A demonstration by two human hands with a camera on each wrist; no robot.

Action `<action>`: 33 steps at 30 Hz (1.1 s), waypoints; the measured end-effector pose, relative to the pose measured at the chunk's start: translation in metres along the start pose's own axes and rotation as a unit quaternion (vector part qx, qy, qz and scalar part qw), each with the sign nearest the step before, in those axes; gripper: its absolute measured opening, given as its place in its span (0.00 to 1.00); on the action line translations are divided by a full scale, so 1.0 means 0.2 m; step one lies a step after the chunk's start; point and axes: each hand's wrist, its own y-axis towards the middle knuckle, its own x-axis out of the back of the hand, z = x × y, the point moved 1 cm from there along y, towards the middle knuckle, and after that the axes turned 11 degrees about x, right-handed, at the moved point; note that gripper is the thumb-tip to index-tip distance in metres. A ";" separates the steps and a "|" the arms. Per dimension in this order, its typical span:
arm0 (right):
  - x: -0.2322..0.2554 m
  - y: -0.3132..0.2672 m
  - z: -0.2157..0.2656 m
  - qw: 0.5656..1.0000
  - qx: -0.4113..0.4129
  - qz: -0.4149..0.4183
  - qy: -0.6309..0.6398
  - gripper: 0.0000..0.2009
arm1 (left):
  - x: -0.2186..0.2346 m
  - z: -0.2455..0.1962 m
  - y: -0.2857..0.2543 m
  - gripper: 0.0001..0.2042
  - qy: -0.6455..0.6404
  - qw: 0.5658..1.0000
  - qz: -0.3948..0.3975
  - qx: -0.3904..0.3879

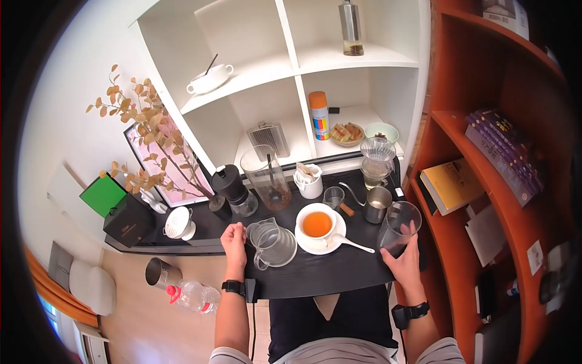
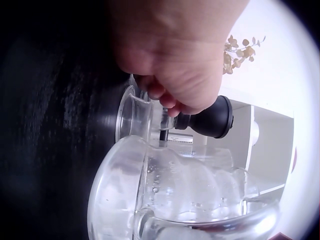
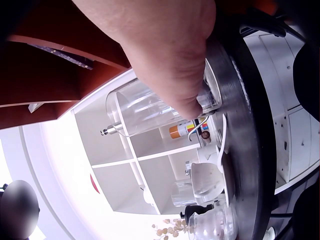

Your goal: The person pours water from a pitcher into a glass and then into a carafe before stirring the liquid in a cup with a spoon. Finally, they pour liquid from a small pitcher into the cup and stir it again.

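On the right of the black table, my right hand grips a tall clear glass, thumb on one side and fingers round the other. The glass stands upright. My left hand is at the table's left edge, its fingers loosely curled and holding nothing I can see. Right beside it stands a ribbed glass pitcher with a handle. Between the hands, a white cup of amber liquid sits on a saucer, with a white spoon lying across its rim.
Along the table's back stand a coffee grinder, a tall glass cylinder, a white mug, a small wood-handled glass, a steel gooseneck pot and a glass dripper. A red-capped bottle is on the floor.
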 end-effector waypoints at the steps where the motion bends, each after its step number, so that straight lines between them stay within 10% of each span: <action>1: 0.00 0.00 0.00 1.000 0.009 -0.004 -0.004 0.56 | 0.00 0.00 0.00 0.13 0.001 1.000 -0.002 -0.008; 33: -0.04 0.00 -0.03 1.000 0.000 0.008 -0.019 0.56 | 0.02 0.00 -0.01 0.11 -0.013 0.999 -0.021 0.035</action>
